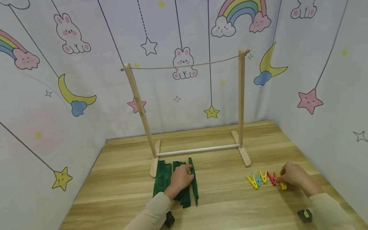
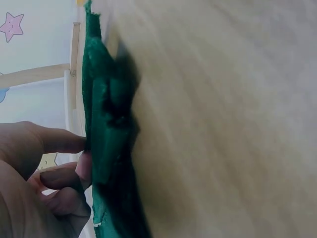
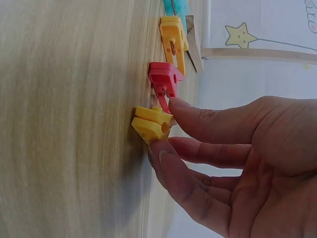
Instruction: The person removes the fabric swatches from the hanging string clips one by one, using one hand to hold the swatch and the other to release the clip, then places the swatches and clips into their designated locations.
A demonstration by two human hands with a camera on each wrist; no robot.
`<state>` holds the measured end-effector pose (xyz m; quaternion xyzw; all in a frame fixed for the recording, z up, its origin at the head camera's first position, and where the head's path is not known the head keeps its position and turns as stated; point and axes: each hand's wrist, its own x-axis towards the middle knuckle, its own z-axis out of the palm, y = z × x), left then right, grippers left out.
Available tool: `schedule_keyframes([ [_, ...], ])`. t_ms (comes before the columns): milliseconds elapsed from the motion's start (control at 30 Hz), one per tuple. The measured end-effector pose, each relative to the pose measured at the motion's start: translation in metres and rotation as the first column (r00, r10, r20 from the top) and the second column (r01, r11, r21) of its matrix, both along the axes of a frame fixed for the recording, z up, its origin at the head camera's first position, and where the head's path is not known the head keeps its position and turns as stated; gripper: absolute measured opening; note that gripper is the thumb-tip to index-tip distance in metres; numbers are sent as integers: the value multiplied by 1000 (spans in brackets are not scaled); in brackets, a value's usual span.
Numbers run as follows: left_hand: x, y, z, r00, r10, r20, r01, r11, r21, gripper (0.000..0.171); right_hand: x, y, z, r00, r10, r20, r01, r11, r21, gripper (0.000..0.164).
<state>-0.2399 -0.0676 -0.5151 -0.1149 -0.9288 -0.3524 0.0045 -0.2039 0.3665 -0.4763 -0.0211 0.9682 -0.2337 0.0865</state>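
Observation:
My left hand (image 1: 181,176) reaches across several dark green cloth strips (image 1: 163,175) lying side by side on the table. Its thumb and a bent finger pinch the near edge of the narrow rightmost strip (image 1: 194,185); in the left wrist view that green cloth (image 2: 106,134) runs past the fingertips, partly in shadow. On the right, my right hand (image 1: 294,174) pinches a yellow clothespin (image 3: 151,124) between thumb and fingers at the table surface. Beside it, a red clothespin (image 3: 164,79), a yellow one (image 3: 173,39) and a light blue one (image 1: 256,180) stand in a row, with another yellow clothespin (image 1: 252,182) at the left end.
Behind the hands stands a wooden frame with two posts (image 1: 241,99), a string (image 1: 184,66) tied across the top and a white rod (image 1: 198,149) low down. Black objects (image 1: 304,215) sit near each sleeve. A patterned curtain (image 1: 178,92) surrounds the wooden table (image 1: 224,204).

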Motion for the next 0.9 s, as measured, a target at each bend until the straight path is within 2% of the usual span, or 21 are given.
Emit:
schedule_keyframes([
  [233,2,-1,6,999,-31,34,32,999,-40,34,1,-1,1,998,-28,57,32,997,-73,25],
  [367,4,-2,6,999,-17,47,18,999,-32,34,2,-1,3,997,-21,75,27,996,-84,28],
  [633,1,-2,6,997,7,76,-7,1000,3,33,4,1,2,998,-7,58,13,996,-93,23],
  [800,0,-4,9,995,19,96,-20,1000,4,32,2,-1,6,999,0,54,4,996,-86,32],
  [900,2,-5,9,993,21,112,-21,1000,7,32,2,-2,7,998,-3,62,8,996,-83,29],
])
